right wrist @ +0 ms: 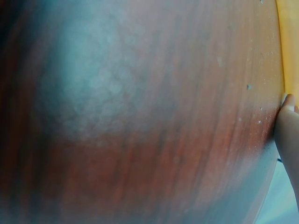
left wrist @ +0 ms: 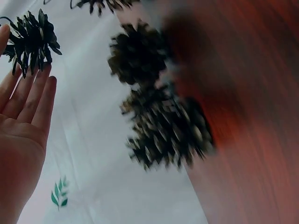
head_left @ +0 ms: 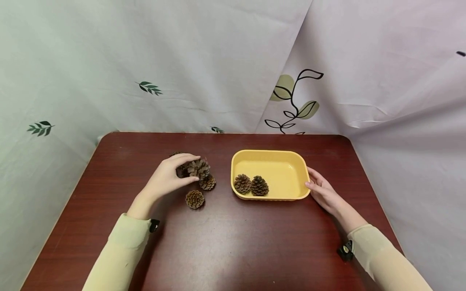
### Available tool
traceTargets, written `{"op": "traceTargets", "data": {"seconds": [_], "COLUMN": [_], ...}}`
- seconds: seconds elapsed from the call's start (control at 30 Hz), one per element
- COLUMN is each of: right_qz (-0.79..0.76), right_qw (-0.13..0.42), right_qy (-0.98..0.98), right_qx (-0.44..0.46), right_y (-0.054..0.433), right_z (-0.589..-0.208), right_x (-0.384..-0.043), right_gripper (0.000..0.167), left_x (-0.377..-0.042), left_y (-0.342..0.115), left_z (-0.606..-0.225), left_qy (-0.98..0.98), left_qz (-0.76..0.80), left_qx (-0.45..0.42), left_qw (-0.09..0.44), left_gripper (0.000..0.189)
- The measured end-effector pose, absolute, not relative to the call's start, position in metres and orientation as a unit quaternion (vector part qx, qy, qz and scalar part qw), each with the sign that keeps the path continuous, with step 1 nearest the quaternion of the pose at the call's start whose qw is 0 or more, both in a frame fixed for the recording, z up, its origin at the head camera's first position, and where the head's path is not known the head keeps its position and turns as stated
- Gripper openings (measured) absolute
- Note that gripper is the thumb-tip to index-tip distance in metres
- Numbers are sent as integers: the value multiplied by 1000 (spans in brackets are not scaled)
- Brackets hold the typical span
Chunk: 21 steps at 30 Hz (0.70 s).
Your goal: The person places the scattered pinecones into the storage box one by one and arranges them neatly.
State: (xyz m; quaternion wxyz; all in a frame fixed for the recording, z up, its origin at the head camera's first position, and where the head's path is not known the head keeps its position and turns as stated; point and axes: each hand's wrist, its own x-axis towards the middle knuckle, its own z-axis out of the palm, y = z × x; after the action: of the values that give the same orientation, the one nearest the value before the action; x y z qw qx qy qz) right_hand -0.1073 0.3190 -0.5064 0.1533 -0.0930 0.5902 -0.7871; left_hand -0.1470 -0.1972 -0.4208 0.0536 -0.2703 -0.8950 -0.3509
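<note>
Between thumb and fingers my left hand (head_left: 168,174) pinches a pine cone (head_left: 198,169), raised over the other cones on the table. The left wrist view shows that held pine cone (left wrist: 33,41) at the fingertips of the left hand (left wrist: 23,126). Just below it in the head view lie a pine cone (head_left: 208,182) and a nearer pine cone (head_left: 195,199); more cones are partly hidden behind the hand. My right hand (head_left: 323,191) grips the right end of a yellow basin (head_left: 270,199), thumb at its rim. Inside, at the left, sit two pine cones (head_left: 242,184) (head_left: 260,186).
The dark red-brown table (head_left: 233,242) ends at a pale curtain (head_left: 218,64) with leaf prints, which hangs behind it and on both sides. In the left wrist view, several loose cones (left wrist: 163,130) appear close and blurred.
</note>
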Motion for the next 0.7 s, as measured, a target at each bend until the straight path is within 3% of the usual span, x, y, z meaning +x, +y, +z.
{"op": "traceTargets", "data": {"seconds": [0.7], "right_qz": [-788], "right_qw": [148], "right_qy": [589], "right_qx": [-97], "right_y": [319], "right_z": [-508], "right_x": [-108], "right_gripper": [49], "left_x": [-168], "left_y": [-107], "left_z": [-415], "left_qy": [-855], "left_qz": [-382], "left_qx": [-349], "left_qw": [30], "left_gripper": [62]}}
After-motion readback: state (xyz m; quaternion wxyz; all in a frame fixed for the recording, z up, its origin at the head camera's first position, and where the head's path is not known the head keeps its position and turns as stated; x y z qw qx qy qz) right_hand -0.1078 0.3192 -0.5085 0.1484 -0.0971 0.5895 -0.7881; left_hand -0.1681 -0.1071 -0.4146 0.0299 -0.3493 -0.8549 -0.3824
